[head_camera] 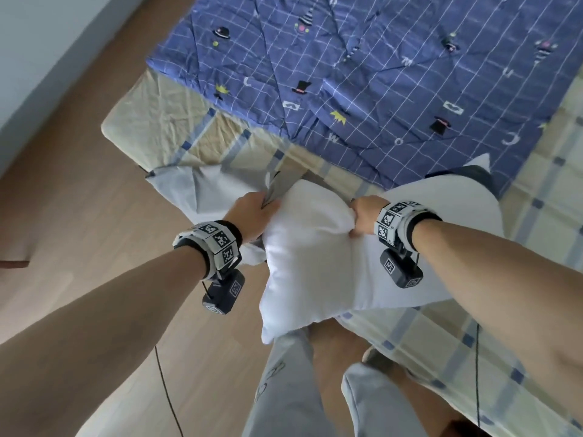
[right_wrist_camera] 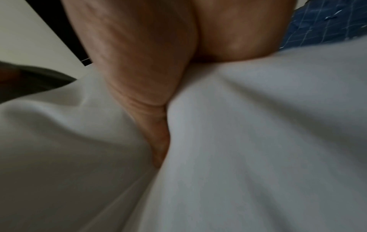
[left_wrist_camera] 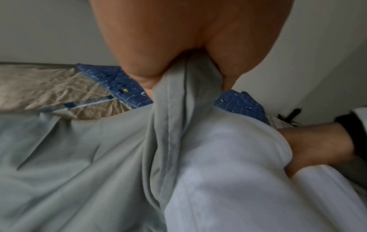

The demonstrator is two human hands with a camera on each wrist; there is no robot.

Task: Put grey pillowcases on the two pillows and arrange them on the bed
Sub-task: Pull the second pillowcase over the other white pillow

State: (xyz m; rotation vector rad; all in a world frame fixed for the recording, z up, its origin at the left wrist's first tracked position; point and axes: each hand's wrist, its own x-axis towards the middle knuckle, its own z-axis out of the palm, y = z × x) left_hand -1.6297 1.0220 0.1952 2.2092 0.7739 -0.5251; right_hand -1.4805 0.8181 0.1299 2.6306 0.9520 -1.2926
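A white pillow (head_camera: pixel 303 257) is held up over the bed's near corner. My right hand (head_camera: pixel 358 217) grips a bunch of the pillow's fabric (right_wrist_camera: pixel 248 125) near its top. My left hand (head_camera: pixel 265 205) pinches the hem of a grey pillowcase (head_camera: pixel 195 190) right beside the pillow's top corner. In the left wrist view the pillowcase hem (left_wrist_camera: pixel 184 97) hangs bunched from my fingers, next to the pillow (left_wrist_camera: pixel 228 164). A second white pillow (head_camera: pixel 448 197) lies on the bed under my right forearm, with dark grey fabric (head_camera: pixel 479 178) at its far end.
A blue patterned quilt (head_camera: pixel 378 74) covers the far part of the bed. A beige and blue plaid sheet (head_camera: pixel 164 121) shows at the near corner and right side. Wooden floor (head_camera: pixel 79 200) lies to the left. My legs (head_camera: pixel 284 389) stand against the bed edge.
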